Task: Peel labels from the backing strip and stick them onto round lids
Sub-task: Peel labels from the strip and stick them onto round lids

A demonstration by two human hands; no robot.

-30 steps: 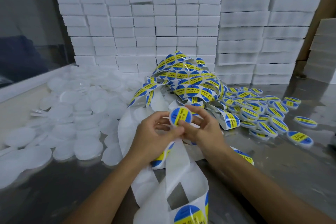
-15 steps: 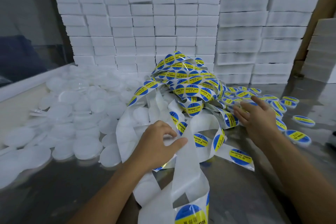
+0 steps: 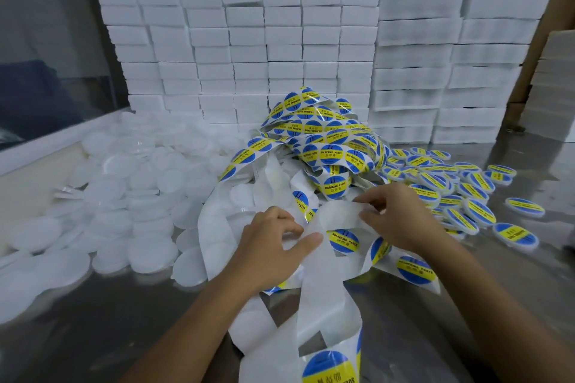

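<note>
Strip [image 3: 334, 218] white, tangled, blue-yellow labels [image 3: 343, 241]

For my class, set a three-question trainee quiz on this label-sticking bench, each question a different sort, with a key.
1. True or false: the labelled lids lie to the right of the tangled label strip.
2. Multiple choice: the right hand pinches A) a bare white lid, B) the white backing strip, C) a foam block.
3. Fill in: the English words on each blue and yellow label read "Soldering ____".

Key: 1 true; 2 B; 3 Paste.

Extra check: the left hand rests on the strip, and the unlabelled lids are heaped on the left.
</note>
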